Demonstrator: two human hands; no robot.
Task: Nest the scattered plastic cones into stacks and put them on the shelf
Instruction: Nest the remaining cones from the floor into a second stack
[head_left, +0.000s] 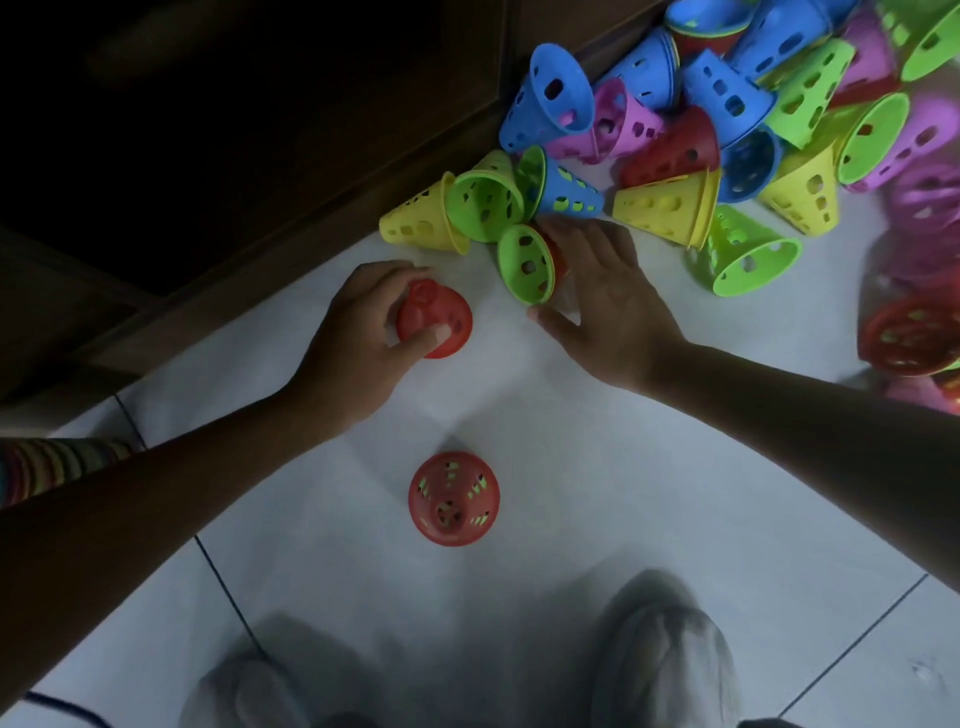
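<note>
Gripping a red cone (435, 318) upright on the white floor tiles (519, 431), the left hand (358, 332) curls round it; the right hand (605, 306), fingers spread, touches a green cone (524, 264) lying sideways beside the cone pile (727, 130).

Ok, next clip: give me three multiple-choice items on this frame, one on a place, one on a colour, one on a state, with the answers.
1. Where does the lone red cone stand?
A. On the floor tiles, nearer the person than both hands
B. Inside the heap of cones
C. On the dark wooden unit

2. What colour is the cone under the left hand?
A. Blue
B. Red
C. Yellow

3. How does the right hand meet the green-lined cone?
A. Lifts it high above the floor
B. Fingers spread along its side as it lies tipped on the floor
C. Nowhere near it

Answers: 1 A, it stands apart on the white floor below both hands. 2 B, the held cone is red. 3 B, the cone lies on its side at the fingers.
</note>
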